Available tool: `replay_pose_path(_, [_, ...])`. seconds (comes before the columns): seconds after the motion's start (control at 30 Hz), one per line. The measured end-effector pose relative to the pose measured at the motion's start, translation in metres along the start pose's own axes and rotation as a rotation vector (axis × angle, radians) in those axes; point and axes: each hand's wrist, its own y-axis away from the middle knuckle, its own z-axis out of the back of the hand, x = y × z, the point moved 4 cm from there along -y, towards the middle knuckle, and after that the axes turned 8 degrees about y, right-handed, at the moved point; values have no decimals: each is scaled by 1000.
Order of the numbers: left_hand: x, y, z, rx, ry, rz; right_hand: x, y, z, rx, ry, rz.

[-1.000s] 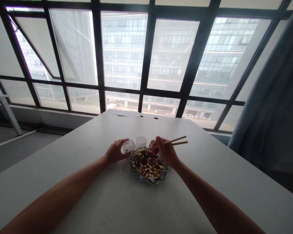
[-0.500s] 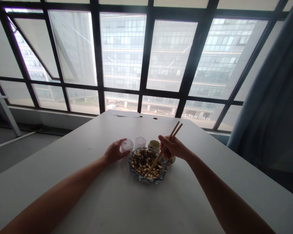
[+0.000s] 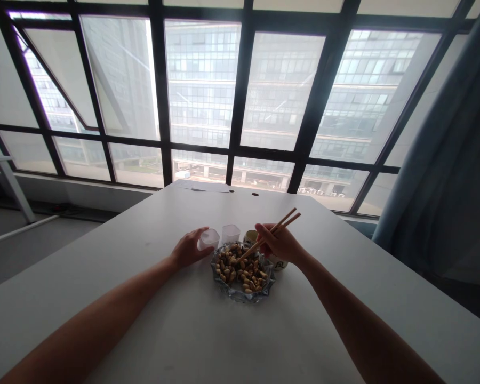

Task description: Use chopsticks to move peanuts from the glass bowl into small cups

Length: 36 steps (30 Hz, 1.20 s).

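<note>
My left hand (image 3: 190, 247) curls around a small clear plastic cup (image 3: 209, 239) standing left of the bowl. In my right hand (image 3: 280, 244) is a pair of wooden chopsticks (image 3: 250, 250), held slanting with the tips among the nuts. A scalloped glass bowl (image 3: 243, 295) holds these pale-shelled nuts (image 3: 246, 277) mixed with thin dark pieces. Whether the tips grip a nut is too small to tell. Right behind the bowl stands a second clear cup (image 3: 231, 233). A pale yellow-green cup (image 3: 249, 236) and another cup with dark lettering (image 3: 280, 264) are partly covered by my right hand.
All of this stands on a white table (image 3: 144, 314). Sheets of paper (image 3: 204, 186) lie at its far edge, near two round holes. Beyond are large windows with dark frames, and a blue-grey curtain (image 3: 440, 160) hangs at the right.
The chopstick tips have moved from the front right of the nuts to the back left, and the chopsticks lean flatter. My left hand stays at the clear cup.
</note>
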Motion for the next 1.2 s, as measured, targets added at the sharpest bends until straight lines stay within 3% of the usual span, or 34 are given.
replay_pose_path(0.1, [1, 0, -1, -6, 0, -3, 0, -1, 5, -72, 33, 33])
replay_pose_path(0.4, [1, 0, 0, -12, -9, -8, 7, 3, 13, -103, 182, 64])
replay_pose_path(0.83, [1, 0, 0, 12, -18, 19, 23, 13, 2, 101, 408, 309])
replay_pose_path(0.97, [0, 0, 0, 4, -11, 17, 16, 9, 9, 59, 241, 226])
replay_pose_path(1.2, [1, 0, 0, 0, 9, 17, -10, -8, 40, -270, -250, -125])
